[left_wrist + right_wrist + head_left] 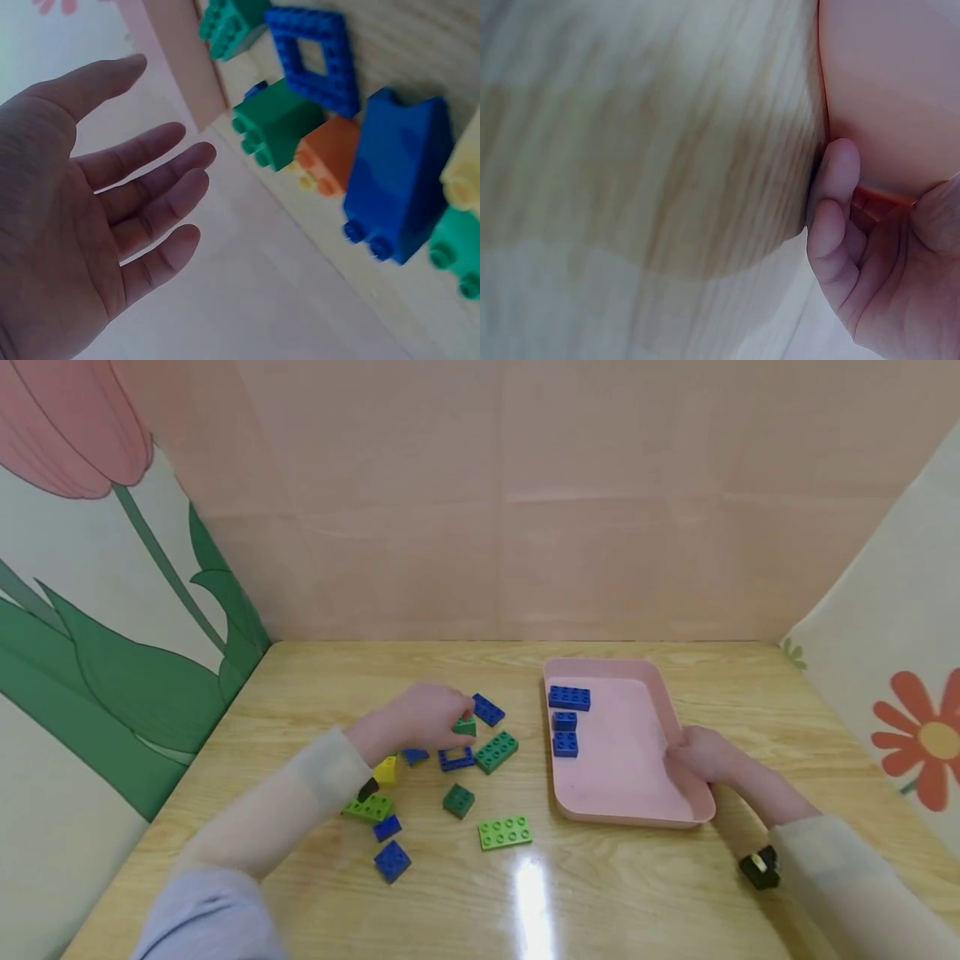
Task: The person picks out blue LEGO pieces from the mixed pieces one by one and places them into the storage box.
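My left hand [427, 714] is above the loose bricks, close over a green brick [465, 726] that it partly covers. In the left wrist view its fingers are spread apart, with nothing between them. Near it lie a blue window-frame brick [457, 759], a flat blue brick [488, 710] and a green eight-stud brick [497, 752]. My right hand [705, 753] grips the right wall of a pink tray [622, 781]; the right wrist view shows fingers curled under its side [900, 90]. Along the tray's left side sit a long blue brick [570, 697] and two smaller blue ones [566, 744].
Nearer the front are a dark green brick [458, 801], a light green brick [506, 832] and a blue brick [392, 862]. A yellow brick [386, 770] lies beside the left forearm. The left wrist view also shows an orange brick [328, 154]. Walls surround the table's back and sides.
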A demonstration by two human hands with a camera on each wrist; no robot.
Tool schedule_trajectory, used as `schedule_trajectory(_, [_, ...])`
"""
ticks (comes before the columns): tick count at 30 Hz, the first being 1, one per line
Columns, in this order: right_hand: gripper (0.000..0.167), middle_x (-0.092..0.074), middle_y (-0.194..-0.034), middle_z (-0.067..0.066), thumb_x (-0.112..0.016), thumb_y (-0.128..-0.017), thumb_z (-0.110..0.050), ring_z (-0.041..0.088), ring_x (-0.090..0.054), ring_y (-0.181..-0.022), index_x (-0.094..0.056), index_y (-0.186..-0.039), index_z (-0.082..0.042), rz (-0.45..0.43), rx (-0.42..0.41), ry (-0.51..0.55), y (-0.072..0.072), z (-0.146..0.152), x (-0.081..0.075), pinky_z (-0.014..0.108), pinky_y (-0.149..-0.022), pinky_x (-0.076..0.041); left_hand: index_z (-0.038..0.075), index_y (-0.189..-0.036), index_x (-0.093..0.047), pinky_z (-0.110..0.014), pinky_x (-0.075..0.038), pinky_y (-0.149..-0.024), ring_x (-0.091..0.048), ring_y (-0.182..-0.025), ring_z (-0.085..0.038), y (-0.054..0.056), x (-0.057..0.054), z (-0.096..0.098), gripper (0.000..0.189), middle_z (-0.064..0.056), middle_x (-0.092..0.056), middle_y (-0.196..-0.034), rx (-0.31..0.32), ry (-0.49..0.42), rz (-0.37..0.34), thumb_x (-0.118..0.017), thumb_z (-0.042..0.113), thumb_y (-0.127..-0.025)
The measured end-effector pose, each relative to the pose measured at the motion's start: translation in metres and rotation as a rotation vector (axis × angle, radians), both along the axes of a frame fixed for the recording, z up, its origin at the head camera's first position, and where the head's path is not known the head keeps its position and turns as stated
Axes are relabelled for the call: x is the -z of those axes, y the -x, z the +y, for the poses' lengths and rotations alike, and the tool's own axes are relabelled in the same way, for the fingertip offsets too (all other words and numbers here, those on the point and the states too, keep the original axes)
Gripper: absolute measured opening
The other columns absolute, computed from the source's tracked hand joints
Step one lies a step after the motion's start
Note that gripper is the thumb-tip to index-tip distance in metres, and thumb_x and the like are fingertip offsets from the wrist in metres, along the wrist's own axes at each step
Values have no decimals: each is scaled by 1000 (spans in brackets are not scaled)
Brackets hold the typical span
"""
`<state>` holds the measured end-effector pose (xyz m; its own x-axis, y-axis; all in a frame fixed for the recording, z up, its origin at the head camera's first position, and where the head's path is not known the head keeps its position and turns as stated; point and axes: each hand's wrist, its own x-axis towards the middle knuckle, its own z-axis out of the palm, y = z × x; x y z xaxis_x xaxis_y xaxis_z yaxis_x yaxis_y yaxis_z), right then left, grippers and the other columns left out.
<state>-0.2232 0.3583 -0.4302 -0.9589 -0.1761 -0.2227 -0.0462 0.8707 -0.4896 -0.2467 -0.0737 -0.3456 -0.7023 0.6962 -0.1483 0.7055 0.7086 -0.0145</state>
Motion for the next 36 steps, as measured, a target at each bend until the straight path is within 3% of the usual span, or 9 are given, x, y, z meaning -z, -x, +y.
schedule_trajectory(5, [21, -51, -72, 7, -50, -92, -18, 21, -52, -66, -48, -78, -3, -18, 5, 1, 0, 0, 0, 33, -60, -42, 11, -119, -64, -33, -50, -77, -59, -84, -13, -9, 11, -6, 41, -2, -65, -107, 0, -14, -38, -68, 40, -91])
schedule_trajectory(15, [21, -55, -75, 10, -50, -91, -18, 22, -55, -68, -53, -85, 2, -41, 25, 15, 2, 2, -1, 33, -60, -45, 9, -127, -60, -34, -50, -88, -60, -104, -19, -17, 31, -9, 47, -6, -62, -119, -37, 10, -95, -74, 31, -88])
schedule_trajectory(25, [19, -56, -76, 10, -51, -91, -16, 22, -55, -68, -53, -86, 2, -21, 19, 19, 1, 2, 5, 34, -59, -45, 9, -104, -69, -26, -46, -65, -53, -74, -9, -16, 40, -9, 28, 5, -57, -85, -53, 2, -79, -76, 30, -85])
schedule_trajectory(36, [18, -54, -72, 7, -50, -91, -16, 20, -54, -64, -51, -80, -3, -6, 0, 15, 0, 2, 2, 33, -58, -44, 12, -94, -68, -26, -43, -59, -51, -66, -9, -14, 45, -6, 24, 7, -54, -74, -66, 57, -69, -75, 34, -86])
